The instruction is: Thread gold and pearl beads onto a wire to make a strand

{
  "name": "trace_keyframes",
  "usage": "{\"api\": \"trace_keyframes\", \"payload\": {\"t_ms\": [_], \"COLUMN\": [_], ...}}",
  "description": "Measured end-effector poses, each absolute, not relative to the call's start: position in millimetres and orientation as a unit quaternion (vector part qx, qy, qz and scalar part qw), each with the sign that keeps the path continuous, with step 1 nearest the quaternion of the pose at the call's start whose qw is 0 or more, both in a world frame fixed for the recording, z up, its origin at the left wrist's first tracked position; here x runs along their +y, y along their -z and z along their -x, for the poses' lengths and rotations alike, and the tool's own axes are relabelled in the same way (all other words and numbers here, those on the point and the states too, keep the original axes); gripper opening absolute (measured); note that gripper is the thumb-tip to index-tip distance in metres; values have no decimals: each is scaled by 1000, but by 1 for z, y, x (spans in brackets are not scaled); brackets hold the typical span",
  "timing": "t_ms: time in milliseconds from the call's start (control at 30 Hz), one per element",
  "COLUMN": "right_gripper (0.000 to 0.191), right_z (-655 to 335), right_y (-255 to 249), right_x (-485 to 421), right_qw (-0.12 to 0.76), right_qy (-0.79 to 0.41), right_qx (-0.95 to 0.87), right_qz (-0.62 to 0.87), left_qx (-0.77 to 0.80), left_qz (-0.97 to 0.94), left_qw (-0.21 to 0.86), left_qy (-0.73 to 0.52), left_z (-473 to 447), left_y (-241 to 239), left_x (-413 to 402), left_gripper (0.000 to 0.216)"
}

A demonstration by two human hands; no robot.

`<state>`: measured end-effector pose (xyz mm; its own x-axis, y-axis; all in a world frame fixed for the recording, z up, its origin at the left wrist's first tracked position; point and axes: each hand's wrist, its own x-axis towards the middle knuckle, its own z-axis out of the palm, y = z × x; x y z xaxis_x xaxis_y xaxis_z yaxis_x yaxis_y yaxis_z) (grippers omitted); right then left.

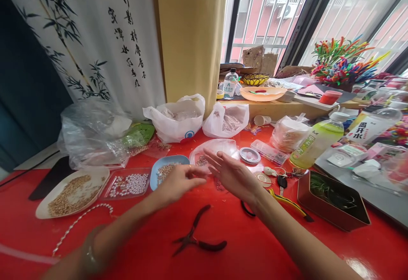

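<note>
Judging from afar, I take the beads in the blue dish, on the far side of the left hand, to be light, hard and slippery, best pinched by their sides, while the right hand hangs spread and I cannot tell whether the curled left pinches anything.

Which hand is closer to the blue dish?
Left. The left hand is at the right side of the blue dish, hiding part of it in this view. The right hand is farther off to the right.
</note>
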<state>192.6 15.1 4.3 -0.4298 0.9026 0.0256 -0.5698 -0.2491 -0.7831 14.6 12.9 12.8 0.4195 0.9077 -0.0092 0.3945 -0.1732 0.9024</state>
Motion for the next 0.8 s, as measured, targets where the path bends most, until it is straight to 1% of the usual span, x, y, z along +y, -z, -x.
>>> {"api": "trace_keyframes", "payload": {"t_ms": [100,233,300,367,467,567,667,733,800], "right_gripper": [13,18,25,32,37,33,25,24,25], "right_z": [-184,-179,-179,-180,-178,-175,-177,-183,-194], "right_y": [-7,-6,-5,-4,-5,-4,-3,-2,-1], "right_x": [7,1,1,0,0,0,4,9,16], "right_qw": [467,473,467,450,422,401,394,379,345], "right_qy": [-766,-743,-724,-695,-629,-575,-532,-523,-523], "right_qx": [-379,-405,-429,-455,-512,-580,-610,-622,-639], "right_qz": [227,246,270,327,405,415,437,443,447], "left_qx": [428,414,415,420,437,451,450,440,433], "left_qz": [-714,-692,-673,-643,-597,-564,-508,-444,-386], "left_qw": [459,484,509,531,530,519,551,569,563], "left_qy": [-310,-339,-341,-358,-413,-457,-486,-534,-588], "left_z": [-37,-46,-44,-40,-35,-32,-28,-21,-9], "left_y": [-10,-3,0,1,4,6,5,1,-4], "left_x": [8,10,12,15,19,22,27,33,42], "left_gripper": [22,6,7,11,17,20,23,24,26]}}
